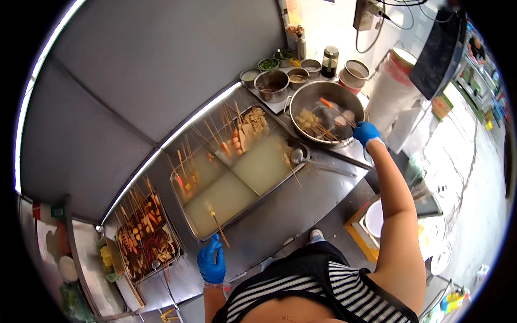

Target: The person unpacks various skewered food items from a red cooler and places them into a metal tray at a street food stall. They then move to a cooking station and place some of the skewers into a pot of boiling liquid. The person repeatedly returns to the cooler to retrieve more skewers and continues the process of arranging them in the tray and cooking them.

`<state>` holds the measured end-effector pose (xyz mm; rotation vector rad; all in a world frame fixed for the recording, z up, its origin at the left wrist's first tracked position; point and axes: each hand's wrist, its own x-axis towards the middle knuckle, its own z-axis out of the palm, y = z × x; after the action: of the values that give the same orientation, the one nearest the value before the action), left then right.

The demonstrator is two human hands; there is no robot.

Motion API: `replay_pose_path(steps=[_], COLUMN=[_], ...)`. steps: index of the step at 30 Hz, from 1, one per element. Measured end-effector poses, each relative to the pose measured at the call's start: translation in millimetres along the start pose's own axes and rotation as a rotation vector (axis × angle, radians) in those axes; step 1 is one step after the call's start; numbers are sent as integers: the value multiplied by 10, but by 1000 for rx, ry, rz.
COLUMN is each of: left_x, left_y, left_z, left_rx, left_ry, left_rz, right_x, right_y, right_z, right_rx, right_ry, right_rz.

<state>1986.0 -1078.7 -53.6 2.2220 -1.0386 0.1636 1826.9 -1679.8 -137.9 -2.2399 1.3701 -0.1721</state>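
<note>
At the right rim of a large steel pot (297, 131), my right hand (366, 133) in a blue glove is shut on a thin wooden skewer. An orange piece of food (326, 102) sits along that skewer, over the dark broth. Pale skewered pieces (307, 119) and round pieces lie in the same pot. My left hand (212, 260), also gloved in blue, hovers at the front edge of the counter with fingers bent and thumb apart. Its fingertips are close to a lone skewer (221, 233) resting over the edge of the divided steel tray (194, 230); I see no grip on it.
Food skewers (238, 139) stand in cloudy broth along the tray's far side. A ladle (323, 164) lies beside the pot. Left is a tray of sauced skewers (149, 238). Behind the pot are a sauce bowl (271, 95) and a dark-filled jar (330, 62). A screen-like panel (438, 52) hangs right.
</note>
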Motion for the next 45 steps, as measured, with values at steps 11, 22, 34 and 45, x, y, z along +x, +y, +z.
replay_pose_path(steps=[11,22,34,45], left_x=[-69,251,-28,52], left_y=[606,629,717,784], left_z=[118,361,341,582], left_rx=[205,130,129,25], left_ry=[43,-24,-44,-118], left_rz=[-125,-35,-144,-136], right_x=[893,1644,383,-911], right_y=[-326,712,151,131], right_z=[95,873,-26,-277], right_rx=[-343,72,394,1195], right_ry=[-209,310,-25,-230], right_rz=[-208,28,-182,109])
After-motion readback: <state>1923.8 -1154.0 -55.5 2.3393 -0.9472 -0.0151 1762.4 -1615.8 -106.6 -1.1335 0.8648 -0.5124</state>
